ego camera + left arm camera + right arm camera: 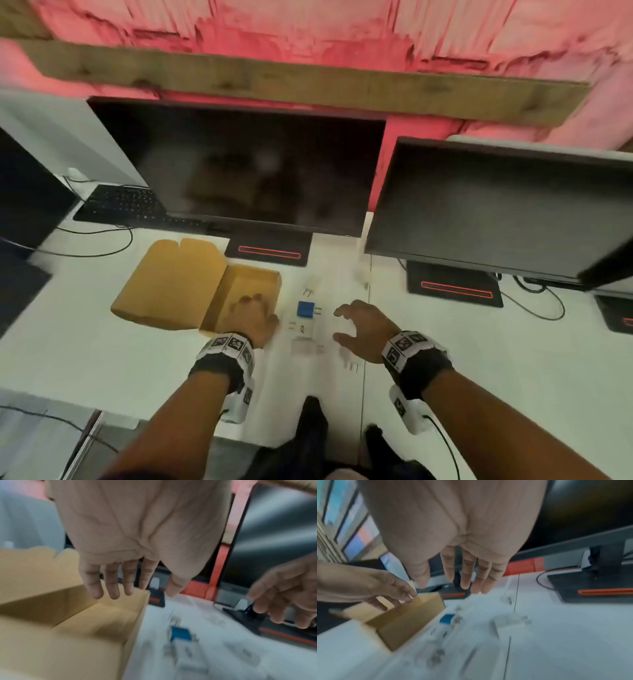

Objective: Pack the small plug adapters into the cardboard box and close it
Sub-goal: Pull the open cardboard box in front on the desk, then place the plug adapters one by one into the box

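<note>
An open brown cardboard box (239, 284) sits on the white desk, its lid (171, 281) folded flat to the left. My left hand (253, 317) hovers over the box's near right corner, fingers straight and empty (111, 585). Several small white plug adapters lie right of the box, blurred; one carries a blue block (304, 309) (181, 634) (447, 618). My right hand (359, 329) hangs above the adapters with fingers spread and relaxed, holding nothing (467, 577). The inside of the box (96, 622) looks bare where visible.
Two dark monitors (246, 164) (507, 205) on black stands (270, 251) rise behind the work area. A black keyboard (120, 205) and cables lie at back left. A desk seam (364, 359) runs beneath my right hand. The desk's front edge is near my forearms.
</note>
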`<state>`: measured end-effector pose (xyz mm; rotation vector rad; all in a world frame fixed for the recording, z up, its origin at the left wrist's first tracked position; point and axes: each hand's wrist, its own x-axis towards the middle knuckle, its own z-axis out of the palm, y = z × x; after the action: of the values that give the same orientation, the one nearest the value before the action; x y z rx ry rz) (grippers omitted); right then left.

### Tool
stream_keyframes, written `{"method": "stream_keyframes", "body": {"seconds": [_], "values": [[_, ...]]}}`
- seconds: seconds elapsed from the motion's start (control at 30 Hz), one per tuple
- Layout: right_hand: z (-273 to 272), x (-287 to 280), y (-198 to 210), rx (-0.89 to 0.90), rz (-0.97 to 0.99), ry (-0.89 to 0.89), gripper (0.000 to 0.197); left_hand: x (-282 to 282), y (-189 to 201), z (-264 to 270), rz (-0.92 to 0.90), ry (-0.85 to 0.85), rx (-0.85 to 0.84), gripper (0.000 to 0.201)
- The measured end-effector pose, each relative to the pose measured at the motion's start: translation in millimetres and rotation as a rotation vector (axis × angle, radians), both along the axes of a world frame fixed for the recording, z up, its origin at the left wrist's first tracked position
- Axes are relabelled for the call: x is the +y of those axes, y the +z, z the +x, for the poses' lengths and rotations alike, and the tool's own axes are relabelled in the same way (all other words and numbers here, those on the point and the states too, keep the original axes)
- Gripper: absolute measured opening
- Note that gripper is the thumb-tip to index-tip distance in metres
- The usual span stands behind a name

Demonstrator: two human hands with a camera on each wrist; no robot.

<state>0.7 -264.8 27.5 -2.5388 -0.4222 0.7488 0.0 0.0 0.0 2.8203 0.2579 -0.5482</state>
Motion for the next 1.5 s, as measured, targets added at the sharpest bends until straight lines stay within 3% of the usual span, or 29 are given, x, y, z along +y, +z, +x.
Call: {"method": "stream_keyframes", "body": {"seconds": [0.07, 0.23, 0.37, 0.53, 0.7, 0.9, 1.0, 1.1, 1.2, 1.3, 1.33, 1.43, 1.5], "values": [[-6, 18, -13, 0.07, -0.098, 0.075, 0.056, 14, -19, -9, 0.021, 0.05, 0.071, 0.045], [-11, 62, -40, 0.085, -0.232, 0.182, 0.059, 19, -42, -25, 0.048, -0.077, 0.093, 0.034], [-4, 89, -52, -0.006, -0.289, 0.165, 0.052, 29, -38, -24, 0.059, -0.205, 0.163, 0.024], [2, 104, -68, -0.024, -0.351, 0.114, 0.045, 54, -38, -23, -0.017, -0.364, 0.244, 0.034], [-3, 105, -72, -0.03, -0.259, -0.088, 0.035, 62, -33, -18, -0.047, -0.483, 0.245, 0.026], [-12, 80, -64, -0.053, -0.241, -0.26, 0.045, 60, -32, -13, -0.011, -0.587, 0.317, 0.029], [-18, 62, -50, -0.132, -0.133, -0.411, 0.042, 55, -33, -11, 0.014, -0.664, 0.307, 0.027], [-18, 53, -38, -0.237, 0.027, -0.479, 0.038, 51, -36, -6, 0.044, -0.738, 0.241, 0.034], [-14, 63, -29, -0.244, 0.116, -0.403, 0.034, 50, -42, 2, 0.077, -0.831, 0.054, 0.044], [-8, 79, -26, -0.223, 0.129, -0.34, 0.035, 53, -38, 4, -0.046, -0.643, -0.146, 0.037], [-5, 84, -26, -0.217, 0.118, -0.327, 0.037, 55, -37, 4, -0.12, -0.539, -0.184, 0.043], [3, 101, -26, -0.191, 0.061, -0.281, 0.038, 65, -32, 4, -0.43, -0.079, -0.131, 0.06], [9, 114, -30, -0.157, 0.041, -0.262, 0.037, 73, -35, 4, -0.531, 0.038, -0.024, 0.06]]}}
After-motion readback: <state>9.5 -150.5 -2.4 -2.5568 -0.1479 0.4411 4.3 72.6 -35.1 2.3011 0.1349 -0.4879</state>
